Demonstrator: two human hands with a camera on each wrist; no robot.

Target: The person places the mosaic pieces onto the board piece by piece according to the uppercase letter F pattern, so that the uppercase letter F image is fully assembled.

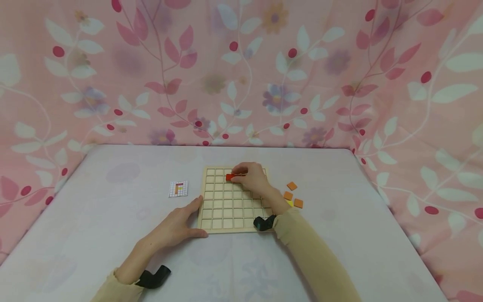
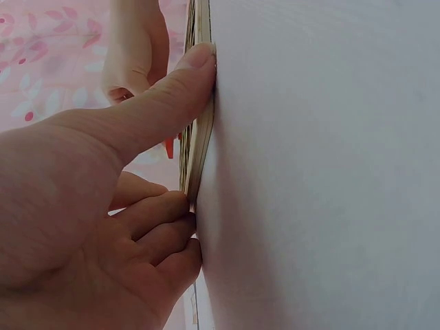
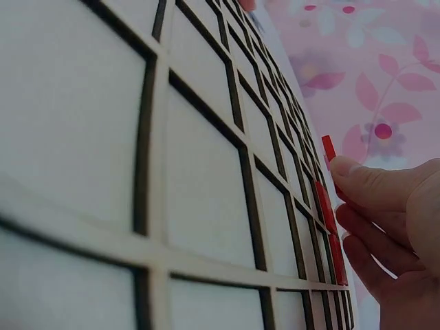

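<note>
A pale wooden board (image 1: 222, 204) with a grid of square recesses lies on the table. My right hand (image 1: 253, 180) reaches over its far rows and pinches a red square tile (image 3: 328, 147) between thumb and finger, tilted above the grid. Two more red tiles (image 3: 337, 260) sit side by side in recesses below those fingers; in the head view the hand mostly covers them. At the board's near left corner rests my left hand (image 1: 174, 224). Its thumb (image 2: 165, 103) lies against the near edge, and its fingertips touch the left edge.
Left of the board lies a small printed grid card (image 1: 178, 189) with coloured squares. Several orange tiles (image 1: 298, 203) and a yellow tile (image 1: 289, 203) lie right of the board, the yellow one partly behind my right wrist. A pink floral curtain (image 1: 211, 84) hangs behind the table.
</note>
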